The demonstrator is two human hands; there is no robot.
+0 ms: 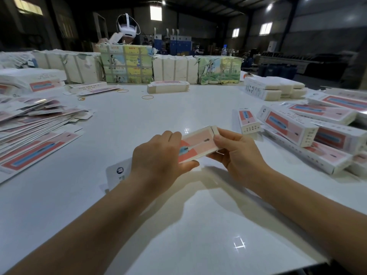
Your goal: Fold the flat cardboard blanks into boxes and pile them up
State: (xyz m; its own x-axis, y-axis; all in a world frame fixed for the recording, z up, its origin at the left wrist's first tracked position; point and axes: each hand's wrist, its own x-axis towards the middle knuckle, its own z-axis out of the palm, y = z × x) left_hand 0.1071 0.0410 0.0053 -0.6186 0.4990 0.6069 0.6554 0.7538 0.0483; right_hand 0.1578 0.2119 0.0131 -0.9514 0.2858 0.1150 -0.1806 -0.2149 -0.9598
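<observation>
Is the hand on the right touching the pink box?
Touching. The head view shows the right hand with its thumb and fingers pinching the far end of the pink box, while the left hand grips the near end.

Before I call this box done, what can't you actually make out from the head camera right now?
- Near end of the box: covered by the left hand.
- Far end flap: right hand fingers partly hide it; tucked or not, unclear.
- Card on the table: mostly behind the left wrist.
- Print on the folded boxes: too small to read.
</observation>
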